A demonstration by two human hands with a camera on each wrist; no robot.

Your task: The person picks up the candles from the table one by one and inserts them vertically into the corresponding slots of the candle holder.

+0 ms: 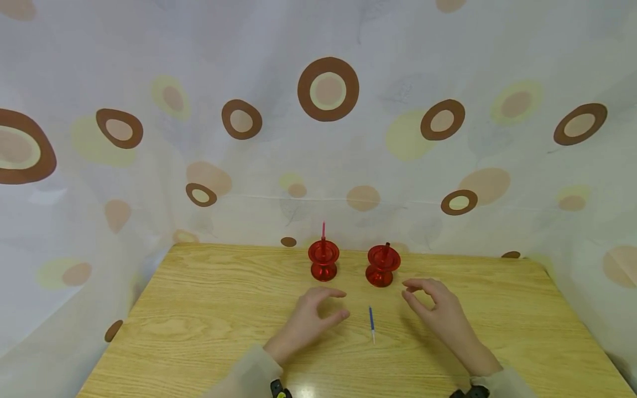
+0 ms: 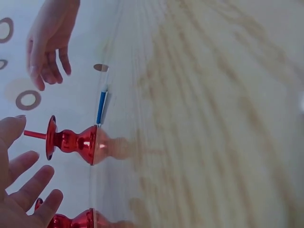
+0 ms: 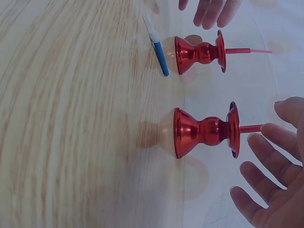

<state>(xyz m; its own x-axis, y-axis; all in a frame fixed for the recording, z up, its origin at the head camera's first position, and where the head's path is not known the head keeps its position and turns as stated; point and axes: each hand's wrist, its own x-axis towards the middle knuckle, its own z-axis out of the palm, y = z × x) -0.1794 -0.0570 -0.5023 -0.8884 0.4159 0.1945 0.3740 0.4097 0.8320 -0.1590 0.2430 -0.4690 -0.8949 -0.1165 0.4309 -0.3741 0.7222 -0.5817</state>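
Over a wooden desk (image 1: 199, 309), left hand (image 1: 309, 320) and right hand (image 1: 442, 311), fingers empty, flank a blue stick (image 1: 371, 320) near red candleholders (image 1: 324, 271) (image 1: 380, 277).

Left hand (image 1: 306, 317), right hand (image 1: 445, 312) loosely curved

Behind the pale wood-grained worktop (image 1: 199, 315) and along both its sides there hangs a whitish covering (image 1: 278, 33), printed with brown-ringed circles (image 1: 328, 89) and beige spots (image 1: 363, 198), while a bright reflection (image 1: 303, 391) shines on the worktop's near part.
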